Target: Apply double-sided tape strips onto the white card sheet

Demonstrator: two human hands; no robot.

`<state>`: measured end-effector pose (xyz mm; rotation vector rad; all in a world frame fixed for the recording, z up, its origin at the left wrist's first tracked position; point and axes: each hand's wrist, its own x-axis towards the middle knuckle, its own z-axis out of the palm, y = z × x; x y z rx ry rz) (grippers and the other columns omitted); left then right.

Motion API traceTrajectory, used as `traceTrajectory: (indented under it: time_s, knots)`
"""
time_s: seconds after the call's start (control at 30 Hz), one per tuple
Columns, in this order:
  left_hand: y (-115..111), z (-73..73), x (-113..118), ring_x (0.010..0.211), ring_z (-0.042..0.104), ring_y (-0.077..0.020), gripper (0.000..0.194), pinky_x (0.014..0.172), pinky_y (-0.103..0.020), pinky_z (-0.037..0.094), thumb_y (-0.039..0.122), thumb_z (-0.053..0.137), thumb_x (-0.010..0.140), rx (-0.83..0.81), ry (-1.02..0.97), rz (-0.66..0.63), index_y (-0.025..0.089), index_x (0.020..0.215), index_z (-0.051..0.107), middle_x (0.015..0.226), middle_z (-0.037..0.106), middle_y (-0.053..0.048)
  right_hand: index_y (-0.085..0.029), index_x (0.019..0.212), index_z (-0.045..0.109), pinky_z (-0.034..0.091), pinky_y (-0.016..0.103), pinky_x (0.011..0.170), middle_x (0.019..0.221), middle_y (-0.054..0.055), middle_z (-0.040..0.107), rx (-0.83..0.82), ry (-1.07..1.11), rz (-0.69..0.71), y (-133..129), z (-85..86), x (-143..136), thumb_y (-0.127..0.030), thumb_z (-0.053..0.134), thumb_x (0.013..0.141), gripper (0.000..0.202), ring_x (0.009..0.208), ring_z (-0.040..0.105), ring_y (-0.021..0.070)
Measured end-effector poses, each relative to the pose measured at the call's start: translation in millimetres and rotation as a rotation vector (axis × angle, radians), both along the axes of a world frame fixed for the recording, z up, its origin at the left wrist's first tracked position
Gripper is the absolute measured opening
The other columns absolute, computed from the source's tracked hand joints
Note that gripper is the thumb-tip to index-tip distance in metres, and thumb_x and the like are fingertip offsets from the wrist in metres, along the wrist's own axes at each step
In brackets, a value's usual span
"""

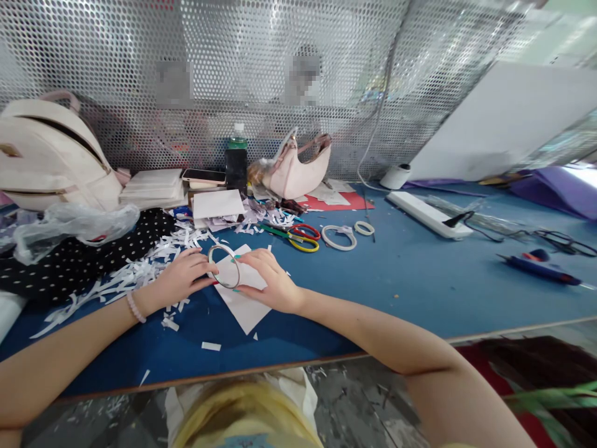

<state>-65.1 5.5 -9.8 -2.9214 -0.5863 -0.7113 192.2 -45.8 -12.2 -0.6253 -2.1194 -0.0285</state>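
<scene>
Both hands grip a thin ring, perhaps a roll of tape (238,274), held upright over a white paper sheet (247,311). My left hand (184,278) pinches its left side between thumb and fingers, with a beaded bracelet on the wrist. On the ring's right side, my right hand (270,281) has its fingers at the upper edge and its thumb lower down. The sheet lies on the blue table like a diamond, one corner pointing toward me, partly covered by the right hand. White paper strips (140,267) are scattered to the left.
Beyond the hands lie scissors (303,241) with red and yellow handles, a larger tape roll (339,238) and a smaller one (364,228). A power strip (429,214) and a blue tool (541,269) are at right. Bags, paper stacks and phones line the back.
</scene>
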Motion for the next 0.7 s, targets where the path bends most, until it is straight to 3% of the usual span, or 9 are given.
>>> traceTrajectory:
  time_s: [0.2, 0.43, 0.7]
  knots:
    - [1.1, 0.2, 0.2, 0.089, 0.066, -0.0159, 0.025, 0.106, -0.040, 0.042, 0.035, 0.041, 0.104, 0.015, 0.014, -0.002, 0.021, 0.105, 0.062, 0.090, 0.069, -0.003, -0.020, 0.119, 0.048, 0.052, 0.040, 0.086, 0.105, 0.011, 0.068, -0.003, 0.044, 0.040, -0.2, 0.1, -1.7, -0.036, 0.060, 0.093, 0.032, 0.101, 0.064, 0.0235]
    - [0.5, 0.9, 0.1, 0.088, 0.065, -0.0165, 0.023, 0.105, -0.040, 0.042, 0.033, 0.043, 0.103, 0.029, 0.007, -0.020, 0.019, 0.104, 0.062, 0.090, 0.069, -0.004, -0.020, 0.122, 0.046, 0.052, 0.040, 0.086, 0.104, 0.010, 0.067, -0.082, 0.003, 0.030, -1.2, -1.5, -0.1, -0.032, 0.060, 0.093, 0.035, 0.098, 0.064, 0.0231]
    - [1.9, -1.2, -0.4, 0.087, 0.065, -0.0158, 0.028, 0.104, -0.039, 0.042, 0.036, 0.041, 0.104, 0.023, 0.022, -0.003, 0.020, 0.102, 0.064, 0.090, 0.069, -0.003, -0.022, 0.121, 0.043, 0.054, 0.039, 0.084, 0.103, 0.009, 0.065, -0.059, 0.046, 0.038, -2.9, -2.1, -1.7, -0.031, 0.060, 0.093, 0.034, 0.097, 0.065, 0.0227]
